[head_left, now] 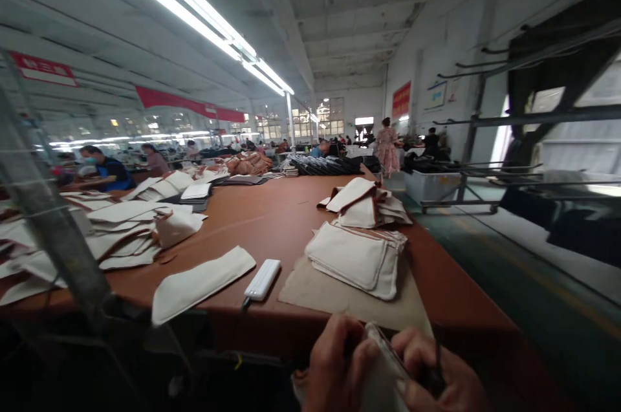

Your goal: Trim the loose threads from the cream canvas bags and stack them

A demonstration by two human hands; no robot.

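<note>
At the table's near edge, my left hand point(334, 360) is closed on a white fabric piece point(383, 376) with a thick stitched edge. My right hand point(444, 370) grips the other side of that edge, its thumb against the cloth. A small dark tool point(435, 378) shows within my right hand; its kind is unclear. Just beyond lies a stack of white fabric pieces point(347, 257) on a tan sheet point(315, 289). Behind it is a looser pile of white pieces with brown edges point(356, 198).
A brown-topped table point(276, 211) bears a single white piece point(204, 282), a white power bank point(262, 279) and heaps of white pieces point(126, 231). A metal post point(53, 224) rises at left. Right are a grey bin point(431, 185) and racks. Several people work farther off.
</note>
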